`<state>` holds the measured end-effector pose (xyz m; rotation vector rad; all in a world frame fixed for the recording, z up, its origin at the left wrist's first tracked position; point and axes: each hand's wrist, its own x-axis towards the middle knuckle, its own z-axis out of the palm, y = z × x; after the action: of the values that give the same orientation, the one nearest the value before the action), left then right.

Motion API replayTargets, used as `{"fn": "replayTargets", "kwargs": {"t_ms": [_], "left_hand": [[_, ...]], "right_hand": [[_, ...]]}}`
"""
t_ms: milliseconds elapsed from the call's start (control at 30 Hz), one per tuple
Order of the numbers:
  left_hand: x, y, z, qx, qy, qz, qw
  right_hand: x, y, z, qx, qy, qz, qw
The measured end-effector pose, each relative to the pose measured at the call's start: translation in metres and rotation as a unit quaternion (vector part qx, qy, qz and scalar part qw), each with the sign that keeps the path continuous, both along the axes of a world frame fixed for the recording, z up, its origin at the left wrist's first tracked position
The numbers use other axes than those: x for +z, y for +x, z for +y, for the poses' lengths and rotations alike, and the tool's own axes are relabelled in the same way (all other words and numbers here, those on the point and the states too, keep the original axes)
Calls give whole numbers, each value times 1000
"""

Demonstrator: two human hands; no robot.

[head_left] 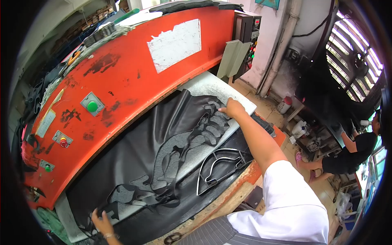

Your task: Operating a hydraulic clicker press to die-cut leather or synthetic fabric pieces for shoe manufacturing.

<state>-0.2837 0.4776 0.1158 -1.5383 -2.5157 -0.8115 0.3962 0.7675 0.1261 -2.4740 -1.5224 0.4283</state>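
Note:
A dark brown leather sheet (134,132) lies creased over a white cutting board (241,103). Its near edge is cut into curved gaps and thin strips, with the grey underside (173,143) showing where it folds over. At the sheet's far right end my right hand (233,108) is closed on the ragged edge, thumb toward the leather. My left hand (103,225) is at the near left corner, fingers apart, next to the leather's edge. A metal cutting die (222,165) with a curved outline rests on the black ledge in front of the board.
A red press machine (122,65) with green buttons (92,106) and a red button (63,141) arches over the board's back. A control box (247,30) stands at the far right end. Farther right, a person in dark clothes (347,153) sits by a cluttered bench.

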Motion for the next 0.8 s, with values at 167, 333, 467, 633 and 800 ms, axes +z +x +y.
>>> {"fn": "replayTargets", "kwargs": {"t_ms": [167, 333, 467, 633, 800], "left_hand": [[8, 135, 86, -135, -42, -41, 989], [29, 251, 108, -106, -294, -23, 950], [31, 250, 88, -132, -324, -34, 936], [35, 263, 45, -177, -360, 7, 916], [24, 259, 4, -236, -274, -66, 930]], "right_hand": [[-4, 16, -9, 107, -45, 25, 993], [-15, 113, -69, 181, -51, 54, 981], [-10, 109, -105, 127, -109, 184, 969], [14, 88, -119, 115, 86, 58, 988], [44, 22, -77, 356, 235, 122, 896]]}}
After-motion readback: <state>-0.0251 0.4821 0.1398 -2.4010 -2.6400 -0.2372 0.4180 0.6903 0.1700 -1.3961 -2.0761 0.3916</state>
